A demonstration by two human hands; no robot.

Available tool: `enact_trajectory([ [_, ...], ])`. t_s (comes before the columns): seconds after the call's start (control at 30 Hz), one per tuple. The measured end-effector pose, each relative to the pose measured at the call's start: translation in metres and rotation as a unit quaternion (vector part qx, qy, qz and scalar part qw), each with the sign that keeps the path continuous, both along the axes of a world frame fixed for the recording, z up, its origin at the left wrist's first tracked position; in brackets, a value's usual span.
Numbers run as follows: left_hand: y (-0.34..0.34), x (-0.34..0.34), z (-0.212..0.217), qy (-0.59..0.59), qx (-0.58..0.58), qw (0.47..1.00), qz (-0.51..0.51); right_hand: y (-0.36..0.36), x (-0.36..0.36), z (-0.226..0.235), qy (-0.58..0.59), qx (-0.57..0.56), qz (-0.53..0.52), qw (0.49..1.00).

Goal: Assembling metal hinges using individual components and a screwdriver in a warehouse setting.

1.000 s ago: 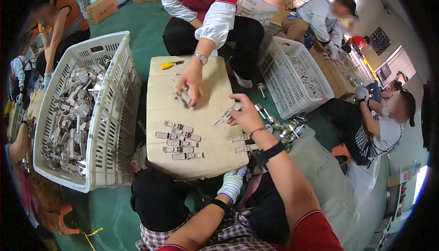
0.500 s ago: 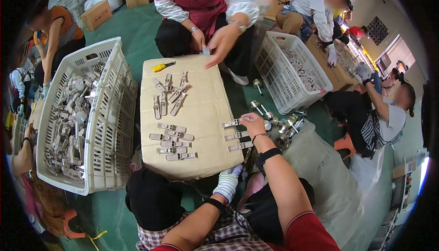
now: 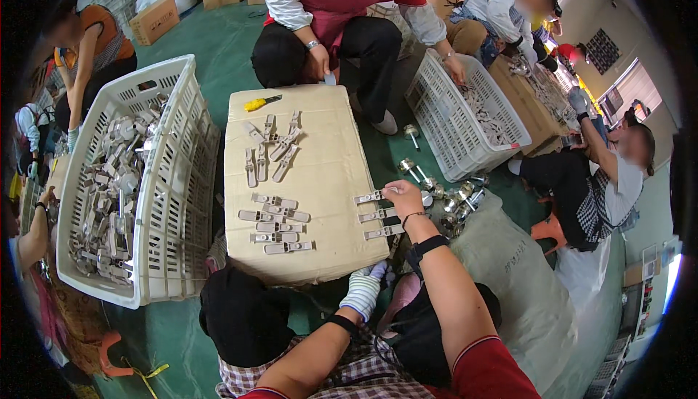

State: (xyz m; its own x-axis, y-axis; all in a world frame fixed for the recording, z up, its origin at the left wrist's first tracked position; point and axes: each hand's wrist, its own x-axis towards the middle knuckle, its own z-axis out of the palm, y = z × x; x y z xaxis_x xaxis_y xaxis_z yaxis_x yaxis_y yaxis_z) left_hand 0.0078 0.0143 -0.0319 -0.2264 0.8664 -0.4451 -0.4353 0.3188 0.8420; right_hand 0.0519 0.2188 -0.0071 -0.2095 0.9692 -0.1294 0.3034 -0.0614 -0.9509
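Observation:
My right hand, bare, pinches the end of a grey metal clip at the right edge of a cardboard-covered work surface. Two more clips, an upper one and a lower one, lie in a row below it. My left hand, in a striped white glove, is low beside the near right corner of the cardboard. Its fingers look closed, and what they hold, if anything, is hidden. Several clips lie in a near group and a far group on the cardboard.
A yellow cutter lies at the far edge. White crates stand left and right, both holding metal parts. Shiny metal fittings and a pale sack are at my right. A co-worker sits opposite; others work around.
The co-worker opposite has moved one hand from above the cardboard to the right crate and reaches into it. My hands have barely moved.

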Motion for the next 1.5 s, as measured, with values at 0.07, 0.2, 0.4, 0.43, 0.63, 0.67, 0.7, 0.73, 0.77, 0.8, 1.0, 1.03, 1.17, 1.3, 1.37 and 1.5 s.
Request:
enact_trajectory([
  [0.07,-0.001,0.001,-0.002,-0.019,-0.007,1.0,-0.003,0.001,0.0,-0.002,-0.004,0.0,0.001,1.0],
  [0.2,0.0,0.002,-0.007,-0.034,0.004,0.999,0.006,0.003,0.001,-0.008,-0.002,-0.001,0.006,1.0],
  [0.4,-0.001,0.0,0.011,-0.074,-0.018,0.997,0.013,0.006,0.004,-0.017,-0.038,0.015,0.007,0.999],
  [0.43,-0.001,-0.001,0.009,-0.069,-0.019,0.997,0.01,0.005,0.004,-0.017,-0.041,0.015,0.006,0.999],
  [0.63,0.0,0.001,0.007,-0.06,-0.023,0.998,-0.004,0.012,0.012,-0.031,-0.046,-0.002,0.0,0.999],
  [0.67,0.0,0.0,0.008,-0.059,-0.022,0.998,0.0,0.011,0.01,-0.031,-0.04,-0.014,-0.001,0.999],
  [0.7,0.0,-0.001,0.01,-0.058,-0.022,0.998,0.003,0.01,0.008,-0.031,-0.051,-0.009,-0.003,0.999],
  [0.73,-0.001,-0.002,0.012,-0.061,-0.027,0.998,0.003,0.009,0.007,-0.031,-0.063,-0.004,-0.005,0.998],
  [0.77,0.0,-0.003,0.018,-0.064,-0.032,0.997,0.001,0.009,0.007,-0.032,-0.076,0.002,-0.008,0.997],
  [0.8,0.0,-0.003,0.021,-0.068,-0.036,0.997,-0.001,0.01,0.008,-0.033,-0.075,0.001,-0.009,0.997],
  [1.0,-0.001,-0.002,0.011,-0.091,-0.026,0.995,0.005,0.009,0.006,-0.035,-0.074,-0.01,0.004,0.997],
  [1.03,-0.002,-0.002,0.011,-0.077,-0.023,0.997,0.007,0.01,0.006,-0.036,-0.072,-0.013,0.006,0.997],
  [1.17,0.001,0.003,0.009,-0.033,0.006,0.999,0.015,0.017,0.015,-0.047,-0.079,-0.026,0.011,0.996],
  [1.3,0.0,0.001,0.006,-0.053,0.002,0.998,0.017,0.013,0.01,-0.043,-0.076,-0.028,0.008,0.997],
  [1.37,-0.001,-0.003,0.016,-0.065,-0.014,0.998,0.015,0.009,0.005,-0.039,-0.085,-0.018,0.006,0.996],
  [1.5,-0.001,-0.004,0.019,-0.028,-0.013,0.999,-0.007,0.011,0.015,-0.022,-0.075,-0.024,0.038,0.996],
])
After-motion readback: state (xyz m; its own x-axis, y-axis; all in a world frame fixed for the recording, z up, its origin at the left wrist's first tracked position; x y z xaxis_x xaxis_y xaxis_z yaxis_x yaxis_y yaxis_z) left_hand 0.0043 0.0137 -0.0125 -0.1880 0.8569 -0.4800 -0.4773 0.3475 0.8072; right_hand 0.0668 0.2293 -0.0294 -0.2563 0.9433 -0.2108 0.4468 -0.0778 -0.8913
